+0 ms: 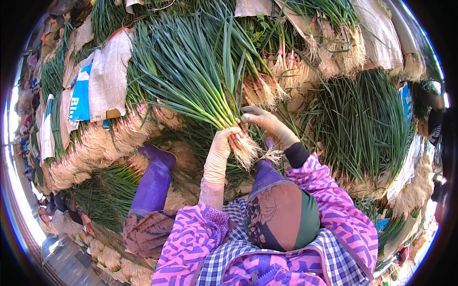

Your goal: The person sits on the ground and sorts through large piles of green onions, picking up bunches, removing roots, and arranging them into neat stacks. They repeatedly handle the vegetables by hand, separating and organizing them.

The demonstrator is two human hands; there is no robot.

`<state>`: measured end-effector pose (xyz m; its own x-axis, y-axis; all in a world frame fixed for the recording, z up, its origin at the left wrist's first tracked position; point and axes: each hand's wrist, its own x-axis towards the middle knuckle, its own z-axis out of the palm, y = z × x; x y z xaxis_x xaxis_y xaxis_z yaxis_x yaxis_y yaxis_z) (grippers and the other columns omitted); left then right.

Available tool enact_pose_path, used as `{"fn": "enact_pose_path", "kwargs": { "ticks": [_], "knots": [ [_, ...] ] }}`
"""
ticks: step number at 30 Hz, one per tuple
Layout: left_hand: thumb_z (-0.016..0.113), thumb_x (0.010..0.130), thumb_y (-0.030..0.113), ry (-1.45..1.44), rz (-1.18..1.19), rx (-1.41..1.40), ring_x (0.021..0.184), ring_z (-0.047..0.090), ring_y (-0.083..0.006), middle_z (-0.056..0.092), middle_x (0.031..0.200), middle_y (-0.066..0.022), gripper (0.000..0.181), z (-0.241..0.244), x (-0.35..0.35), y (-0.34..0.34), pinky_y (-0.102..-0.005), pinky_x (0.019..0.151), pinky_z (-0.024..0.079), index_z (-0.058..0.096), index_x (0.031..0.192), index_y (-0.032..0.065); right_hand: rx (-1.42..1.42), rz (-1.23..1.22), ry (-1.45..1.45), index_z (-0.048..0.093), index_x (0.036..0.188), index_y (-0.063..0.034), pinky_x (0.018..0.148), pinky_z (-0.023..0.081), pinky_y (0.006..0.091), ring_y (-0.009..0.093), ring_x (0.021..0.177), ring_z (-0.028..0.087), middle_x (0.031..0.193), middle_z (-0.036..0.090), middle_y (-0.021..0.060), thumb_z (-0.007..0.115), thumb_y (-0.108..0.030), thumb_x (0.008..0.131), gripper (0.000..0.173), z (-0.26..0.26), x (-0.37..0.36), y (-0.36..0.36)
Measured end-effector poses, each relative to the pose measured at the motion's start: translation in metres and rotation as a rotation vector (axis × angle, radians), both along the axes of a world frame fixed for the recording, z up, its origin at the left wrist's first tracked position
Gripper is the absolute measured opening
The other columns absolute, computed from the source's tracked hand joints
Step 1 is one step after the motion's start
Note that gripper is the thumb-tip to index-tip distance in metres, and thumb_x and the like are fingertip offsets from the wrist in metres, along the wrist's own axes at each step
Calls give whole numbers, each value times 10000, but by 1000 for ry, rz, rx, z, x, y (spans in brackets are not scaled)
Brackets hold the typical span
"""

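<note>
My left hand [220, 148], in a pale rubber glove, is closed around the lower stems of a bunch of green onions [211, 103]. The bunch's long leaves fan out up and to the left, and its pale roots hang down beside the hand. My right hand [264, 123], gloved too and with a dark cuff at the wrist, is at the right side of the bunch. Its fingers touch the stems near the root end; whether they pinch a stem cannot be told. A small tuft of roots [272, 155] shows just below the right hand.
Piled green onions with roots [103, 143] lie left, partly under woven sacks [109, 75]. Another large heap [368, 125] stands at right, and more bunches [347, 39] lie at top right. My purple boots [154, 178] stand among the heaps. People are at the far lower left [66, 218].
</note>
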<state>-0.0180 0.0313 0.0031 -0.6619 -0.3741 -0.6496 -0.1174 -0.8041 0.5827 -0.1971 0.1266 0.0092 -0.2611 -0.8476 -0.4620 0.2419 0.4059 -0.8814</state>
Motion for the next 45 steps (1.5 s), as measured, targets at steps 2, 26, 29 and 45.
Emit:
{"fn": "enact_pose_path", "kwargs": {
  "ticks": [2,26,29,45],
  "knots": [
    [605,773,95,19,36,50,564,626,-186,656,696,-117,135,3,-2,6,-240,530,506,626,798,-36,12,94,-122,582,1169,16,799,467,258,116,891,594,998,659,56,645,-274,894,404,-15,7,-19],
    [591,662,147,337,71,254,705,487,-194,464,758,-55,252,49,30,25,-359,678,475,497,883,71,-238,70,-291,576,944,-9,523,464,235,100,621,558,774,579,1,544,-122,896,126,-57,50,-42],
    [593,638,130,473,86,222,693,470,-204,438,749,-68,293,38,43,27,-377,665,490,457,891,70,-430,304,71,567,900,-15,556,469,285,159,629,574,770,583,44,577,-151,884,137,-80,47,-16],
    [560,744,81,308,199,112,1099,584,-318,539,1302,-209,457,25,-4,-7,-429,954,480,542,1183,-43,101,70,1149,573,850,-79,578,495,403,291,614,617,722,630,117,637,-270,852,202,9,-11,-8]
  ]
}}
